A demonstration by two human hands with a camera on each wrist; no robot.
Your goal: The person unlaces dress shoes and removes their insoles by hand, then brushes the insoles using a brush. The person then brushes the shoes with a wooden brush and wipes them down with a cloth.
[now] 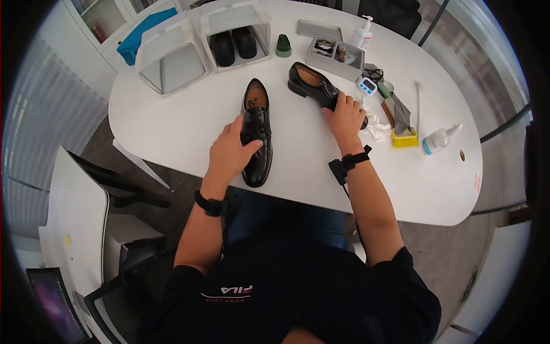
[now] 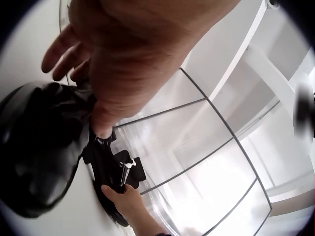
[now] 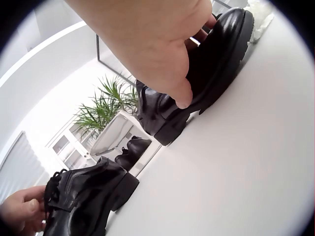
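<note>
A black lace-up shoe stands on the table, toe toward the body. My left hand grips it around the laces, thumb over the top and fingers along its left side. Farther right, the matching shoe lies angled, heel at the back left. My right hand holds its front part, covering much of it; in the right wrist view the thumb of that hand presses the near side of the shoe. Both soles appear to rest on the table.
Behind are two clear shoe boxes, one empty, one holding dark shoes, a green brush and a grey case. At right lie a timer, crumpled paper, a yellow brush and a spray bottle.
</note>
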